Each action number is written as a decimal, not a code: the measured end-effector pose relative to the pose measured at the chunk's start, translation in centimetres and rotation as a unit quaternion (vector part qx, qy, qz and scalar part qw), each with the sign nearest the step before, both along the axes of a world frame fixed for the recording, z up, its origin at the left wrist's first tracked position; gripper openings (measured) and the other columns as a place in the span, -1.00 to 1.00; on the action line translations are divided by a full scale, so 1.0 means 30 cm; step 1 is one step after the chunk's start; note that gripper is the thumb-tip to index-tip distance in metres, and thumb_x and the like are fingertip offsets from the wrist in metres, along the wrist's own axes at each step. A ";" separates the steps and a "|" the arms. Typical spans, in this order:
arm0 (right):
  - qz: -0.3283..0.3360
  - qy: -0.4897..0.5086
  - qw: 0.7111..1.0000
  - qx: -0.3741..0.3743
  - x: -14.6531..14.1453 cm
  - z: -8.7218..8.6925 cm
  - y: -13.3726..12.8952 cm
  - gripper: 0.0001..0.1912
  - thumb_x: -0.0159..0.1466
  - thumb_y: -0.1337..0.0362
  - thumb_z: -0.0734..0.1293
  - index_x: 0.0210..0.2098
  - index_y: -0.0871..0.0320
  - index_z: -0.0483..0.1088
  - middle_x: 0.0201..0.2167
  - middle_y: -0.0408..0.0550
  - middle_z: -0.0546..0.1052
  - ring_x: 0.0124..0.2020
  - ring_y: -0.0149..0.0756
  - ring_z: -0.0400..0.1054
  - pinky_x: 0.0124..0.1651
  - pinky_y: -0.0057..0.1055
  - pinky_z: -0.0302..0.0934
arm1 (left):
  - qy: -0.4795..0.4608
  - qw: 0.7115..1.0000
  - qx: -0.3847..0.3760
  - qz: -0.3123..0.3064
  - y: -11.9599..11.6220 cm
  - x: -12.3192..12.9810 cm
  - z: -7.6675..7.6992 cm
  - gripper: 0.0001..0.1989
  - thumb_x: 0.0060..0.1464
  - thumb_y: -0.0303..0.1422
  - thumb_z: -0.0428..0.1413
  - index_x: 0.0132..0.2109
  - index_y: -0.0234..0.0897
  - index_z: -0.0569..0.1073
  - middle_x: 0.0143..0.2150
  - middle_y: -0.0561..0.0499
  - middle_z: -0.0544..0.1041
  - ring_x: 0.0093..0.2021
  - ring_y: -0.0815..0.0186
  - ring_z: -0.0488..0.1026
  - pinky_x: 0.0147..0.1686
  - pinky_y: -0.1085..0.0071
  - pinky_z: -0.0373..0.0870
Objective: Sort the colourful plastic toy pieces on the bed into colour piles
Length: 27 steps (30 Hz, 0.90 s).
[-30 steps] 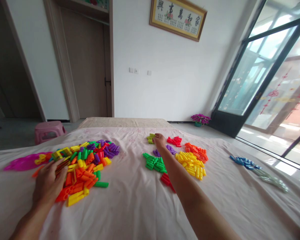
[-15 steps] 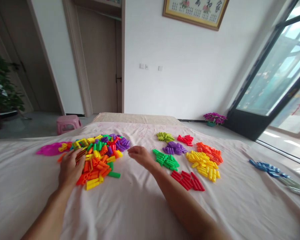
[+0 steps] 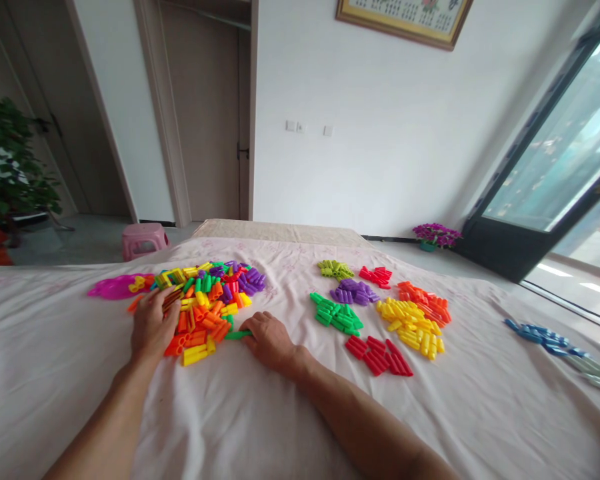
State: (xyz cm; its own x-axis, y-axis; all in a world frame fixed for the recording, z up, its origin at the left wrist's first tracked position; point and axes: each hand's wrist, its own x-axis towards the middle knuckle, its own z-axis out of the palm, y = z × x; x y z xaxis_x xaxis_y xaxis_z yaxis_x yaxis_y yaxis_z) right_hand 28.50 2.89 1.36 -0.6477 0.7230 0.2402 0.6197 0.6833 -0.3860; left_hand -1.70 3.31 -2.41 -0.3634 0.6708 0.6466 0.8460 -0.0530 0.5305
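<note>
My right hand [image 3: 270, 340] is closed on the right end of a green plastic tube [image 3: 234, 335] at the front right of a mixed pile. Its fingertips point down and partly hide the tube. My left hand [image 3: 154, 325] rests on the left side of the mixed pile of colored plastic tubes [image 3: 207, 317], thumb and fingers apart over some orange-brown pieces. The pile mixes orange, yellow, green, purple and red tubes. To the right lie sorted groups: green tubes [image 3: 337, 317], purple tubes [image 3: 354, 292], yellow tubes [image 3: 413, 327] and dark red tubes [image 3: 380, 355].
Farther back are lime tubes [image 3: 335, 269], bright red tubes [image 3: 376, 276] and orange tubes [image 3: 425, 303]. Blue pieces [image 3: 545, 337] lie far right. A magenta plastic piece [image 3: 113, 287] sits left of the pile. Beyond the cloth-covered surface [image 3: 280, 427] stands a pink stool [image 3: 144, 240].
My right hand has moved left and down from above the cloth to the green tube and closed on it. My left hand stays at the pile. The view has shifted slightly.
</note>
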 end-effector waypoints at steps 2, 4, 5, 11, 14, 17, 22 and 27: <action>-0.015 0.018 1.000 -0.016 0.017 0.006 0.003 -0.83 0.33 0.33 0.28 -0.11 0.08 0.46 -0.16 -0.04 0.56 -0.10 -0.22 0.40 -0.05 -0.36 0.21 | -0.001 1.000 -0.002 -0.001 -0.001 0.001 0.001 -0.54 0.21 -0.13 -0.03 0.12 -0.28 0.47 0.11 -0.27 0.43 0.23 -0.02 0.29 0.28 0.00 0.23; -0.028 0.044 0.998 -0.031 0.035 0.011 0.009 -0.83 0.35 0.34 0.25 -0.09 0.08 0.41 -0.14 -0.05 0.56 -0.10 -0.24 0.41 -0.06 -0.39 0.22 | -0.003 1.000 -0.004 0.000 -0.002 0.002 0.001 -0.53 0.21 -0.12 -0.03 0.12 -0.29 0.47 0.10 -0.27 0.43 0.22 -0.03 0.29 0.28 0.00 0.23; -0.032 0.058 0.997 -0.035 0.044 0.013 0.013 -0.84 0.36 0.34 0.25 -0.09 0.08 0.39 -0.14 -0.05 0.55 -0.10 -0.25 0.42 -0.07 -0.40 0.22 | -0.005 1.000 -0.005 0.001 -0.002 0.003 0.001 -0.53 0.21 -0.12 -0.03 0.12 -0.29 0.47 0.09 -0.27 0.43 0.22 -0.03 0.29 0.28 0.00 0.23; -0.045 0.111 0.992 -0.033 0.080 0.005 0.050 -0.85 0.40 0.32 0.20 -0.12 0.10 0.39 -0.18 -0.06 0.57 -0.18 -0.25 0.45 -0.13 -0.42 0.20 | -0.011 1.000 -0.011 0.002 -0.006 0.007 0.004 -0.53 0.20 -0.12 -0.02 0.12 -0.27 0.48 0.11 -0.27 0.42 0.23 -0.03 0.28 0.28 -0.01 0.22; -0.046 0.133 0.989 -0.040 0.089 -0.010 0.073 -0.83 0.40 0.31 0.20 -0.12 0.11 0.41 -0.22 -0.07 0.57 -0.21 -0.26 0.45 -0.15 -0.43 0.20 | -0.009 1.000 -0.012 0.004 -0.005 0.008 0.006 -0.53 0.20 -0.12 -0.02 0.11 -0.27 0.48 0.10 -0.27 0.43 0.23 -0.04 0.29 0.28 -0.02 0.22; -0.037 0.178 0.981 -0.061 0.094 -0.023 0.090 -0.82 0.39 0.31 0.20 -0.13 0.09 0.43 -0.24 -0.10 0.56 -0.22 -0.28 0.43 -0.15 -0.45 0.20 | -0.002 1.000 -0.012 0.003 -0.007 0.011 0.010 -0.52 0.20 -0.12 -0.04 0.12 -0.29 0.47 0.10 -0.28 0.43 0.23 -0.03 0.29 0.28 0.00 0.22; -0.040 0.270 0.955 -0.120 0.092 -0.044 0.104 -0.84 0.29 0.35 0.26 -0.15 0.10 0.43 -0.38 -0.19 0.50 -0.37 -0.37 0.35 -0.29 -0.50 0.20 | 0.009 0.999 -0.015 0.031 -0.020 0.024 0.026 -0.50 0.22 -0.12 -0.04 0.13 -0.36 0.47 0.12 -0.33 0.43 0.22 -0.04 0.31 0.28 0.01 0.22; -0.064 0.321 0.932 -0.156 0.093 -0.063 0.116 -0.81 0.22 0.39 0.29 -0.17 0.11 0.41 -0.43 -0.21 0.49 -0.45 -0.41 0.33 -0.38 -0.52 0.21 | 0.035 0.997 -0.008 0.073 -0.052 0.051 0.058 -0.55 0.24 -0.17 -0.03 0.11 -0.35 0.49 0.15 -0.32 0.43 0.20 -0.08 0.34 0.23 -0.06 0.27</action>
